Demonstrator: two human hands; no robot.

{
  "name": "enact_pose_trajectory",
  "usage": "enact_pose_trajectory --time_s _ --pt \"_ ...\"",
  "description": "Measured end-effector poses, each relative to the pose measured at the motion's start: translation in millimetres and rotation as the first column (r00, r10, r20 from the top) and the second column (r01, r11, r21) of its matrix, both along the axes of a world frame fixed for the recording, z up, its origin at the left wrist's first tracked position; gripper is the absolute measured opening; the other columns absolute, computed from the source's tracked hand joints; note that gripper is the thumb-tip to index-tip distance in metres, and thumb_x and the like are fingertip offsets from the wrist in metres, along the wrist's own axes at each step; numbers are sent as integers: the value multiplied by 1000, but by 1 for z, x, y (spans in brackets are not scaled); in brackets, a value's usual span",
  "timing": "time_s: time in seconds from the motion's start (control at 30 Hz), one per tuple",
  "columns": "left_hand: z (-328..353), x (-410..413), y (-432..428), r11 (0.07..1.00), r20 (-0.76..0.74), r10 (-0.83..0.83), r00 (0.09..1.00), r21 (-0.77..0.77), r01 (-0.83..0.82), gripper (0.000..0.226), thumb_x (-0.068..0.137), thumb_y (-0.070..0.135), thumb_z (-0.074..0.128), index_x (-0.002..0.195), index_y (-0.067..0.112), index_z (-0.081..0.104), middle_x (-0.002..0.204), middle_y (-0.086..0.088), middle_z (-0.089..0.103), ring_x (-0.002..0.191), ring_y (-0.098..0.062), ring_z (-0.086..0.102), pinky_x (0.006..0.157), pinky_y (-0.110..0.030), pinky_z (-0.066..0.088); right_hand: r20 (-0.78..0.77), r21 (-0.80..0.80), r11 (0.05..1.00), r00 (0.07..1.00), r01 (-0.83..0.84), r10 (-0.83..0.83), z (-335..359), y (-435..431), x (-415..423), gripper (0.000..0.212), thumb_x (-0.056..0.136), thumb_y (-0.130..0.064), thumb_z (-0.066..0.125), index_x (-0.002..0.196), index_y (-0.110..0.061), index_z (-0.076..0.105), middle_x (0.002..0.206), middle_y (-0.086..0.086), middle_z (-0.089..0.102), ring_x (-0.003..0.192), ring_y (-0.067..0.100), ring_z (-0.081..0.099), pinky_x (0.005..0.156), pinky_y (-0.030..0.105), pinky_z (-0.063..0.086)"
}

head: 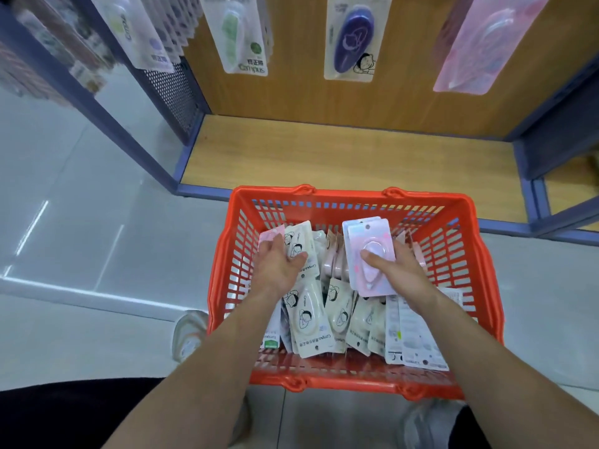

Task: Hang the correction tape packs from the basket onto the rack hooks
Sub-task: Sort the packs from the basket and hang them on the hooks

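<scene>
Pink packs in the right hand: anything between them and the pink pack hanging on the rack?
Nothing visible. The right hand holds the pink packs above the basket pile; only open air lies up to the hanging pink pack. Hooks are out of view.

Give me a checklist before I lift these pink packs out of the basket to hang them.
1. Grip: right hand holds the pink packs, thumb in front, fingers behind: ok.
2. Hang hole: the front pack's shows at the top, those behind are hidden: cannot tell.
3. Matching spot: a hung pink pack shows on the rack, upper right: ok.
4. Room on that hook: the hook is out of view: cannot tell.
5. Free hand: left hand rests on packs in the basket, grip unclear: cannot tell.
</scene>
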State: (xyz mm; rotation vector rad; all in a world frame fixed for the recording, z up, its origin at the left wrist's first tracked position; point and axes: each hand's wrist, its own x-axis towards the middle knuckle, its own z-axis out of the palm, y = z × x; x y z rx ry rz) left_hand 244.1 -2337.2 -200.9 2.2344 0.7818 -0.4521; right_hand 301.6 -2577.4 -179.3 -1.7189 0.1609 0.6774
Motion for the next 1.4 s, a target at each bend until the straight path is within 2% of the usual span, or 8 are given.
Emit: enact_pose_trajectory --time_s 0.13,0.37,0.53,0.7,0.8,1.0,1.17,1.4 --pt "-14 7 14 999 -79 -35 996 34 37 82 89 68 61 153 24 38 149 -13 37 138 -38 38 117 -51 36 -6 -3 1000 1000 16 -16 -10 1 -1 30 94 -27 73 123 -24 68 111 -9 77 103 11 73 86 32 54" --pt "-10 -6 3 985 2 -167 986 -54 166 77 76 66 77 146 43 53 139 8 37 139 -21 26 121 -38 24 -20 25 998 999 49 -49 -16 -1 -5 29 96 -26 71 124 -27 68 113 -9 77 104 12 73 95 40 56" --pt "-11 -5 -1 971 115 53 992 -238 -25 61 75 47 88 128 36 60 107 9 63 124 -19 44 106 -37 42 -44 45 998 999 34 -32 -13 -3 -4 32 95 -26 72 126 -27 67 116 -8 76 108 13 72 98 41 54" --pt "10 6 -10 930 175 85 981 -367 -15 55 78 19 89 119 29 53 112 -2 62 93 -16 63 78 -31 56 -53 89 996 998 31 -26 -4 -8 -1 30 96 -25 70 126 -22 68 118 -3 76 111 19 71 97 41 54" --pt "28 14 -10 887 262 182 948 -459 -43 43 89 10 79 122 24 54 113 -5 66 85 -11 66 54 -19 54 -38 133 991 999 34 -29 7 -9 3 32 95 -23 69 127 -19 67 117 -1 76 113 22 71 93 38 54" --pt "53 17 7 823 306 339 889 -555 -123 32 92 4 73 122 12 63 112 -6 76 101 -23 75 81 -37 63 -8 200 978 998 58 -57 31 -1 8 42 82 -35 74 121 -22 69 117 0 76 112 24 71 101 49 53" --pt "83 10 22 728 246 476 844 -648 -222 28 96 7 69 123 11 66 102 -7 79 86 -24 77 54 -29 57 -25 262 961 996 92 -89 45 8 9 36 86 -30 74 120 -19 70 116 3 77 111 25 71 100 47 53" --pt "86 -16 5 563 84 522 849 -781 -269 29 99 9 64 128 9 63 120 -21 71 84 -31 74 51 -34 55 -185 289 955 982 74 -20 44 23 -18 27 92 -26 73 119 -21 69 117 3 76 112 24 71 98 42 54"
